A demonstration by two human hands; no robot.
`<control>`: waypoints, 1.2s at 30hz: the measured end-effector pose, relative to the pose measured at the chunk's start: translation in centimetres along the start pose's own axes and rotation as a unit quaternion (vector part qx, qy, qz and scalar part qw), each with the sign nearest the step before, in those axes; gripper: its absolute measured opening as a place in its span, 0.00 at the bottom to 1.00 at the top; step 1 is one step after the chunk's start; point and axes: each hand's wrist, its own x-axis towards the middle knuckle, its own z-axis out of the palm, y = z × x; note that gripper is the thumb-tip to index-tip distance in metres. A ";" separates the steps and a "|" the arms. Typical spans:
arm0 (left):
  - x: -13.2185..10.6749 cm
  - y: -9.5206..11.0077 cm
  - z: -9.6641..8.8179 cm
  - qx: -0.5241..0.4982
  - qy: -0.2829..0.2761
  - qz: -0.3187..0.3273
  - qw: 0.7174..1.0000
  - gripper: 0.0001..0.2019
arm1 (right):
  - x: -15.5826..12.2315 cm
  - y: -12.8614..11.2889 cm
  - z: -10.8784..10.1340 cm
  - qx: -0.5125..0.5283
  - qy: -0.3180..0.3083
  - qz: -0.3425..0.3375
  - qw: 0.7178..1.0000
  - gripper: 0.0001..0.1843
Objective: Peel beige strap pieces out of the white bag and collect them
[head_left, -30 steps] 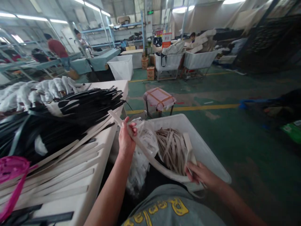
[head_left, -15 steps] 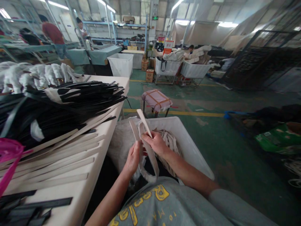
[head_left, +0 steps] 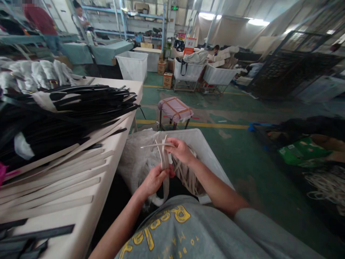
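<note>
My left hand point(head_left: 155, 180) is closed around a bundle of beige straps point(head_left: 165, 156), its thumb on top. The straps' ends stick up above the fist and a loop hangs below, towards the grey shirt. My right hand point(head_left: 181, 150) pinches a thin beige strip point(head_left: 152, 145), which points left across the upright ends. Both hands are above a white plastic bin point(head_left: 218, 167), where more beige straps point(head_left: 190, 178) lie in a heap. A crumpled translucent sack point(head_left: 134, 153) sits at the bin's left side.
On the left, a white table point(head_left: 94, 212) carries black straps point(head_left: 67, 111), a row of beige strips point(head_left: 67, 192) and white-wrapped bundles point(head_left: 45, 73). A padded stool point(head_left: 175, 109) stands beyond the bin. A green bag point(head_left: 303, 151) lies at right. People stand at the back left.
The strip in my right hand has swung from steeply upright to nearly level, crossing the other ends. My right hand has risen slightly, while the left keeps its hold. The camera view has shifted.
</note>
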 end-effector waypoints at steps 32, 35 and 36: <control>1.0 -2.8 4.1 0.076 -0.006 0.006 0.997 0.06 | -6.9 -2.3 -6.3 -0.081 0.092 -0.069 0.990 0.24; 1.2 -4.3 4.2 0.066 0.013 -0.010 0.998 0.06 | -7.4 -2.7 -8.1 -0.112 0.152 -0.089 0.978 0.28; 1.3 -4.8 4.2 0.072 0.022 -0.006 0.997 0.05 | -7.5 -2.9 -8.8 -0.130 0.163 -0.099 0.973 0.29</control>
